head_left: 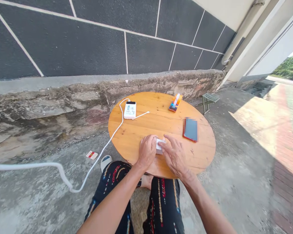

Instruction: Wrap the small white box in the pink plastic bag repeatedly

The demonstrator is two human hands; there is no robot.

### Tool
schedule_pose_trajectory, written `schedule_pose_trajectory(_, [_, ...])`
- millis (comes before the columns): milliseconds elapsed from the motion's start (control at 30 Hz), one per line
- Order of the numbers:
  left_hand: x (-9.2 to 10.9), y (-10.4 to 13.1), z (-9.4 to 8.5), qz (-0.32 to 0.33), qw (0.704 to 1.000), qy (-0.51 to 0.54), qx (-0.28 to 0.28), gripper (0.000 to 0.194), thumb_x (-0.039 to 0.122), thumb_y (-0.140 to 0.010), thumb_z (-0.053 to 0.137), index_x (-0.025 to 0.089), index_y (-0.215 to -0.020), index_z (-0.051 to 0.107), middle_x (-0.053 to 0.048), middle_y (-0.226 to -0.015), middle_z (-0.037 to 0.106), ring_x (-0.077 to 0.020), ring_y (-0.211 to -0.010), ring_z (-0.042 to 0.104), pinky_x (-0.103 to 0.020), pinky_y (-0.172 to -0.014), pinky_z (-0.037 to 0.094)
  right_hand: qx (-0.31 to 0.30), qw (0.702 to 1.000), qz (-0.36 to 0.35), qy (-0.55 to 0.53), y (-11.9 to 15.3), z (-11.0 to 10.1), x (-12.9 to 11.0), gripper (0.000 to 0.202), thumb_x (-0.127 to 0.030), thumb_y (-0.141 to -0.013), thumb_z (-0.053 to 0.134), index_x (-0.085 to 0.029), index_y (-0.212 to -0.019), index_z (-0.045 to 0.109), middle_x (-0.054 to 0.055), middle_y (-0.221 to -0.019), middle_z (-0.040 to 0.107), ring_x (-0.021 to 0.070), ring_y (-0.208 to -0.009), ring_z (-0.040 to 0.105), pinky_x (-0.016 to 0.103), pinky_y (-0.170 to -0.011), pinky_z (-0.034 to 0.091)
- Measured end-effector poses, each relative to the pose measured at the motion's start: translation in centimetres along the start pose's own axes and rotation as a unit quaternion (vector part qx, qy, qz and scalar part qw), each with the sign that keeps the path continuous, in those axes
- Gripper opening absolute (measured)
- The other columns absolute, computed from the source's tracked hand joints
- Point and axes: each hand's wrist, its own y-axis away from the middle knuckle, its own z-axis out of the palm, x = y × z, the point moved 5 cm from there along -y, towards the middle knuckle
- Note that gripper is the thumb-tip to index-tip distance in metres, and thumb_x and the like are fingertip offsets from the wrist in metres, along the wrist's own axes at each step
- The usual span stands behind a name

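Note:
A small white box (159, 150) sits at the near side of the round wooden table (158, 125), between my two hands. From the left, my left hand (147, 149) grips the box with its fingers curled against its side. On the opposite side, my right hand (175, 155) has its thumb and fingers bent onto the box's top and right edge. Much of the box is covered by my fingers, and its markings cannot be read.
At the table's far left lies a white power strip (130, 111) with a cord (113, 135) running off left. A colourful packet (175, 102) and a blurred phone (190, 130) lie to the right. A folding stool (207, 101) stands beyond. A small card box (92, 155) lies on the ground.

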Motion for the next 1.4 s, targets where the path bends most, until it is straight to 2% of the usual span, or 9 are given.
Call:
schedule_pose_trajectory(67, [0.0,0.0,0.0,0.000,1.000,0.001,-0.002,0.029,0.027,-0.096,0.030,0.021,-0.094,0.058,-0.003,-0.095,0.066,-0.0173,-0.095,0.058,-0.031,-0.088,0.041,0.001,1.000,-0.008,0.003,0.3,-0.2,0.0,0.032,-0.018,-0.089,0.045,-0.026,-0.115,0.063,0.010,-0.137,0.045,0.0267,-0.122,0.044,0.047,-0.097,0.038])
schedule_pose_trajectory(167, [-0.1,0.0,0.1,-0.008,1.000,0.003,-0.005,0.029,0.028,-0.096,0.030,0.021,-0.096,0.059,-0.004,-0.097,0.066,-0.0184,-0.097,0.058,-0.033,-0.089,0.042,0.058,0.997,0.030,-0.043,1.1,-1.6,2.0,0.033,-0.020,-0.089,0.044,-0.025,-0.117,0.060,0.010,-0.137,0.045,0.0249,-0.123,0.043,0.046,-0.100,0.037])
schedule_pose_trajectory(300, [-0.5,-0.1,0.0,-0.033,0.998,0.054,-0.001,0.029,0.030,-0.095,0.033,0.021,-0.104,0.059,-0.005,-0.107,0.065,-0.0188,-0.103,0.058,-0.033,-0.092,0.043,0.173,0.951,0.218,-0.136,2.3,-4.0,7.7,0.034,-0.032,-0.089,0.044,-0.020,-0.118,0.057,0.012,-0.117,0.060,0.0243,-0.106,0.057,0.043,-0.086,0.048])
schedule_pose_trajectory(367, [-0.8,0.1,-0.4,-0.055,0.993,0.106,0.010,0.031,0.031,-0.096,0.033,0.020,-0.110,0.058,-0.006,-0.114,0.064,-0.0183,-0.107,0.057,-0.032,-0.094,0.043,0.177,0.938,0.250,-0.159,2.6,-4.2,9.0,0.032,-0.037,-0.087,0.047,-0.019,-0.111,0.060,0.012,-0.110,0.063,0.0240,-0.099,0.059,0.041,-0.080,0.050])
schedule_pose_trajectory(600, [-1.0,2.0,-2.4,-0.097,0.983,0.147,0.043,0.024,0.025,-0.091,0.044,0.018,-0.109,0.058,-0.006,-0.115,0.061,-0.0190,-0.110,0.055,-0.033,-0.096,0.042,0.104,0.961,0.164,-0.196,2.8,-1.9,6.3,0.015,-0.033,-0.087,0.053,-0.022,-0.094,0.061,0.009,-0.109,0.062,0.0204,-0.095,0.059,0.035,-0.077,0.049])
schedule_pose_trajectory(767, [-0.4,2.2,-2.0,-0.089,0.984,0.151,0.024,0.023,0.021,-0.087,0.050,0.020,-0.108,0.058,-0.006,-0.112,0.061,-0.0185,-0.105,0.056,-0.031,-0.090,0.045,0.100,0.970,0.098,-0.199,1.9,-1.3,4.9,0.010,-0.023,-0.088,0.052,-0.022,-0.091,0.061,0.006,-0.099,0.062,0.0174,-0.092,0.060,0.031,-0.076,0.049])
schedule_pose_trajectory(967, [-0.1,2.3,-1.9,-0.050,0.989,0.129,0.050,0.026,0.020,-0.086,0.052,0.019,-0.112,0.053,-0.006,-0.115,0.055,-0.0179,-0.111,0.051,-0.032,-0.099,0.040,0.060,0.985,0.018,-0.158,-0.3,-1.2,2.6,0.014,-0.020,-0.086,0.058,-0.022,-0.098,0.064,0.005,-0.098,0.059,0.0173,-0.092,0.058,0.031,-0.079,0.048])
schedule_pose_trajectory(1133, [0.4,2.2,-2.0,-0.039,0.991,0.120,0.033,0.031,0.017,-0.082,0.055,0.019,-0.113,0.052,-0.007,-0.115,0.055,-0.0186,-0.110,0.052,-0.032,-0.098,0.041,0.020,0.995,-0.015,-0.093,-1.5,-0.4,1.7,0.014,-0.021,-0.086,0.058,-0.021,-0.097,0.066,0.008,-0.103,0.058,0.0197,-0.092,0.057,0.034,-0.078,0.046])
schedule_pose_trajectory(1400, [0.4,2.1,-1.7,-0.031,0.995,0.094,0.014,0.033,0.017,-0.080,0.055,0.019,-0.113,0.054,-0.008,-0.112,0.057,-0.0202,-0.108,0.053,-0.034,-0.096,0.044,0.014,0.997,-0.069,0.032,-2.6,-0.7,0.3,0.013,-0.017,-0.088,0.053,-0.021,-0.089,0.066,0.006,-0.098,0.063,0.0167,-0.079,0.057,0.033,-0.073,0.040])
